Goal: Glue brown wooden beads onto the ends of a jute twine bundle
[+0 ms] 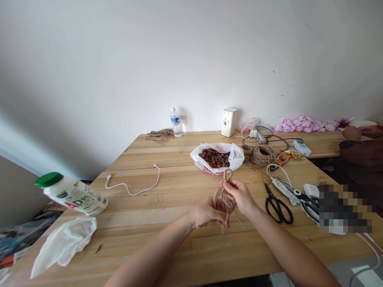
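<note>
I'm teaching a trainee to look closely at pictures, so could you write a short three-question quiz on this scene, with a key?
1. Which hand grips the brown twine bundle nearer its wrapped loop?
2. True or false: the clear plastic water bottle with a blue label stands upright near the pale wall.
3. Fill the gap: the open white plastic bag holds many small, rounded ____ pieces.

Key:
1. The right hand.
2. True.
3. Brown.
</note>
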Demonstrator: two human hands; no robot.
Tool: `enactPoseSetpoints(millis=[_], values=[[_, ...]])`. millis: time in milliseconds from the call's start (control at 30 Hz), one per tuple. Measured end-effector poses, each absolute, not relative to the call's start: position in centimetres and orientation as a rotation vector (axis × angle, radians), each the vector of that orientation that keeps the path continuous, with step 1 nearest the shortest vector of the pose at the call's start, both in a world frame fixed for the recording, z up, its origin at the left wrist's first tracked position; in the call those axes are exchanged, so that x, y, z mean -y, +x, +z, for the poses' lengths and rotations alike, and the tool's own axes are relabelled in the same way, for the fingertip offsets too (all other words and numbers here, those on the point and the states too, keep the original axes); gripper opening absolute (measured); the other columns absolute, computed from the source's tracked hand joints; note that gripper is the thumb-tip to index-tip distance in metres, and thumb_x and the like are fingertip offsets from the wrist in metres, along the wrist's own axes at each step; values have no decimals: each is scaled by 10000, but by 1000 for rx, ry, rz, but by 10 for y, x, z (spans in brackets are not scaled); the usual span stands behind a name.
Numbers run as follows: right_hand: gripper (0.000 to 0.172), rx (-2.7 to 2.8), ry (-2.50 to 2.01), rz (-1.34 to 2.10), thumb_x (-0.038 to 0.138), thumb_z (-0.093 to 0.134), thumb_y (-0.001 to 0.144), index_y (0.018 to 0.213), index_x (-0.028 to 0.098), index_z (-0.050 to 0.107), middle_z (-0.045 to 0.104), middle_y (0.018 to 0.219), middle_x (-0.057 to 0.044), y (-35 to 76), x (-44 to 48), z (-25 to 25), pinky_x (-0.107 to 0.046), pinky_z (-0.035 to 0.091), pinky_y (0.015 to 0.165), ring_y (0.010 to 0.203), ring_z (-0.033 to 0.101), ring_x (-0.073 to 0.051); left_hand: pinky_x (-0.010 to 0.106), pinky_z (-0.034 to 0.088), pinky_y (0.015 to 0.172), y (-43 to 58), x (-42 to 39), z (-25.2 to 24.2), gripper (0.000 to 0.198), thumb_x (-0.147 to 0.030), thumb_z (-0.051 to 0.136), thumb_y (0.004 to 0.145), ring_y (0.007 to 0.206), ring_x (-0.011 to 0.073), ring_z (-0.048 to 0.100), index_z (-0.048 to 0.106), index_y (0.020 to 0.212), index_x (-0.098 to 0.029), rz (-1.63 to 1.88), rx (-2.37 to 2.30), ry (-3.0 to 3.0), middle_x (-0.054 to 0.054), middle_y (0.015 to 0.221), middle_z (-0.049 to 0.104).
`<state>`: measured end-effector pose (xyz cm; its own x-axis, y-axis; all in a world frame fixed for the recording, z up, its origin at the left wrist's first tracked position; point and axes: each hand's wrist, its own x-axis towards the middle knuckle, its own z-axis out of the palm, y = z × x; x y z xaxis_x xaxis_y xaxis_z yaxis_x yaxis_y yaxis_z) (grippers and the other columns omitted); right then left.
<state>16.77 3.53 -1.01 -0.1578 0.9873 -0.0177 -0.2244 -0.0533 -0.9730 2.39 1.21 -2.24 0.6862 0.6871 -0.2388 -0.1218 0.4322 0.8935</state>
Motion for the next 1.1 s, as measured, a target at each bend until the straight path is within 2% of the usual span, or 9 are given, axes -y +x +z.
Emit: enactPoseSetpoints(millis=[167,333,467,600,700,833,967,1033,1100], values=[[379,1140,-1014,1483,475,673,680,824,132,601,461,396,58,168,-34,-10,-188,224,336,330,333,-63,266,487,529,27,-10,-22,333,-264,773,554,554,168,629,613,791,-92,560,-698,939,85,637,675],[396,1141,-1046,1480,483,677,673,845,135,596,582,460,3,168,-33,-11,-206,324,340,339,441,-101,278,513,596,29,-9,-24,319,-237,797,526,662,188,653,629,744,-77,589,-656,919,106,724,687],[368,1145,-1026,1470,461,685,677,824,134,603,593,466,-2,167,-33,-13,-207,354,359,354,466,-105,253,495,491,33,-9,-29,289,-177,789,487,553,181,644,593,683,-94,597,-684,880,83,665,682],[371,1136,-1010,1480,458,681,683,843,133,604,609,492,-11,168,-34,-13,-199,348,350,373,487,-109,179,382,345,36,-9,-29,215,-125,711,496,428,135,591,572,658,-93,659,-707,903,86,665,685],[376,1122,-1005,1472,457,684,679,841,127,603,610,494,-13,168,-34,-11,-197,349,359,378,485,-105,160,348,326,36,-9,-28,233,-102,658,507,402,111,568,545,710,-112,688,-704,900,68,659,690],[345,1141,-980,1469,436,684,688,815,126,603,593,478,-4,168,-33,-9,-201,366,390,390,483,-100,182,353,317,34,-10,-31,287,-118,632,533,354,131,549,488,779,-151,607,-673,956,32,584,675],[318,1196,-967,1525,434,663,712,800,134,605,518,427,34,169,-32,-10,-196,304,353,353,416,-84,213,380,362,22,-16,-29,118,-165,627,590,386,123,545,542,659,-120,454,-686,1202,35,559,639],[309,1213,-971,1518,434,666,707,770,137,606,470,424,54,170,-33,-10,-188,255,343,351,373,-68,226,407,430,11,-21,-22,121,-215,640,632,442,110,540,589,664,-109,365,-668,1327,23,576,623],[303,1231,-986,1488,430,677,696,740,138,606,444,448,60,173,-34,-9,-182,217,346,369,353,-56,229,432,536,-1,-25,-12,173,-233,695,616,564,115,555,624,716,-111,317,-663,1441,13,641,625]])
